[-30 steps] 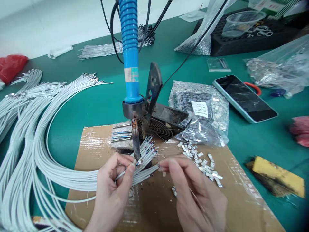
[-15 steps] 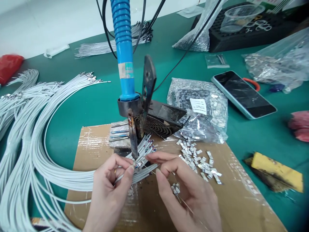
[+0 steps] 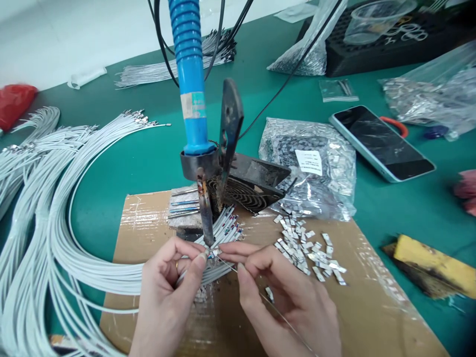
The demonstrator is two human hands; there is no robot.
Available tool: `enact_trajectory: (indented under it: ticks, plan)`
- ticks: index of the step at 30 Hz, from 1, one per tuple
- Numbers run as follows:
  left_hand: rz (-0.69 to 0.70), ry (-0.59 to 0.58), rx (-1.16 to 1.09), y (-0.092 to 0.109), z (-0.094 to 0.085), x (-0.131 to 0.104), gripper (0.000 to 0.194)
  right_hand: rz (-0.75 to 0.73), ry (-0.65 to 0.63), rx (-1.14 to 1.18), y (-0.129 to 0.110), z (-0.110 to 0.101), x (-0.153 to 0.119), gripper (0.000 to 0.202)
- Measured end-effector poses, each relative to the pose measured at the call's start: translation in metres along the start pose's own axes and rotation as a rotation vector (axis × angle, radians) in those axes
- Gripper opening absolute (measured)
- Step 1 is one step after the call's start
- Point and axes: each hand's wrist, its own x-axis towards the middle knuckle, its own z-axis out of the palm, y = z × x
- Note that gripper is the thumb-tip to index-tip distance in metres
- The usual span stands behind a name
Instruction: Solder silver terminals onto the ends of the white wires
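A soldering iron with a blue handle (image 3: 189, 74) stands fixed upright, its dark tip (image 3: 207, 223) pointing down between my hands. My left hand (image 3: 169, 297) is closed, thumb and fingers pinching the end of a white cable just below that tip. A small metal tab (image 3: 214, 253) shows by the fingertips; whether it is joined to the cable is unclear. Thin solder wire (image 3: 284, 320) runs through my right hand (image 3: 293, 292), whose fingers are closed on it, and its end reaches toward the tip. Behind the fingertips lies a bundle of white cable ends (image 3: 225, 228).
Cardboard (image 3: 368, 307) covers the work area. Loose metal tabs (image 3: 297, 243) lie to the right, before a plastic bag (image 3: 308, 168). A phone (image 3: 383, 144) and a scorched yellow sponge (image 3: 435, 260) are farther right. Long white cables (image 3: 55, 238) curve along the left.
My right hand has moved slightly left, its fingertips and the solder wire closer to the iron's tip. The tabs seen by its palm are now mostly hidden. The left hand is nearly still.
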Motion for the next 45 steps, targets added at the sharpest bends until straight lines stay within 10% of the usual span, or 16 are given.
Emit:
enact_trajectory:
  ticks: [45]
  plan:
    - [0.071,0.176,0.041,0.007,0.011,0.002,0.016,0.014,0.041,0.07,-0.008,0.005,0.002,0.022]
